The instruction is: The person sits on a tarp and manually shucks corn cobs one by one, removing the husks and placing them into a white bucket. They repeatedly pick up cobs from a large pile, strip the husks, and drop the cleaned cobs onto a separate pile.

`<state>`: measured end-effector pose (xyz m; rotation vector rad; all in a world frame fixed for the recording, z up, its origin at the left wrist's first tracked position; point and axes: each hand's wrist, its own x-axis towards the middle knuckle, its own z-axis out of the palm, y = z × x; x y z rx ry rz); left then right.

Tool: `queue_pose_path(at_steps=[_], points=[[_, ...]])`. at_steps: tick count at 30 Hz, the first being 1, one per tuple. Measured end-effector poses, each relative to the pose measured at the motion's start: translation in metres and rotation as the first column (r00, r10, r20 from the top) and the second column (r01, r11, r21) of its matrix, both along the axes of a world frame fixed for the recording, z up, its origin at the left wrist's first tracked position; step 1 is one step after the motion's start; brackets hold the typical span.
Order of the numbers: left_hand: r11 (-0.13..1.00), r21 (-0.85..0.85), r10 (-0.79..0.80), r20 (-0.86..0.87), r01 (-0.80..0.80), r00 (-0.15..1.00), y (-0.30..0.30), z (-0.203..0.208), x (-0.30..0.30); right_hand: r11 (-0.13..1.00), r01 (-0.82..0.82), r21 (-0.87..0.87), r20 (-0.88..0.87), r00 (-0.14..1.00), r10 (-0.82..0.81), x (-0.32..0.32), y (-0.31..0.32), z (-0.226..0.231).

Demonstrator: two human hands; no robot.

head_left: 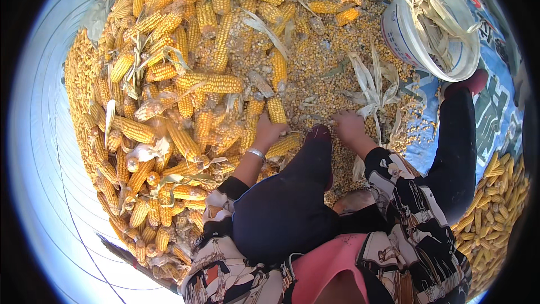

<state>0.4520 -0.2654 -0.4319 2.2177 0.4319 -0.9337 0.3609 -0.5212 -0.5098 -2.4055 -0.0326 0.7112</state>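
Observation:
My left hand (269, 129), with a bracelet at the wrist, is closed at the edge of the corn heap. A short yellow corn cob (276, 110) sticks up from its fingers. To the right of my shoe, my right hand (349, 126) reaches down to the loose corn kernels (320, 87). Its fingers are curled, and what they hold, if anything, is hidden. Dry husk leaves (368, 87) lie just beyond that hand. A greyish cob (260, 84) rests beyond my left hand, beside another yellow cob (278, 69).
A large heap of corn cobs (211, 83) fills the left and far side. At the far right stands a white bucket (402, 36) with dry husks inside, on a blue printed sheet (489, 79). More cobs (495, 202) lie at right. My shoe (319, 133) is between my hands.

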Motion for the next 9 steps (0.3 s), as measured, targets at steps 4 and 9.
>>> queue_pose_path(at_steps=[4, 9], points=[[0.998, 0.0, 0.056, -0.151, -0.056, 0.987, 0.022, 0.037, -0.003, 0.699, 0.562, 0.443, -0.473, 0.808, -0.35, 0.036, 0.002, 0.007], [0.911, 0.165, -0.412, 0.415, 0.378, 0.811, 0.038, 0.026, 0.001, 0.3, 0.891, 0.34, -0.804, 0.441, -0.4, 0.081, 0.035, 0.003]])
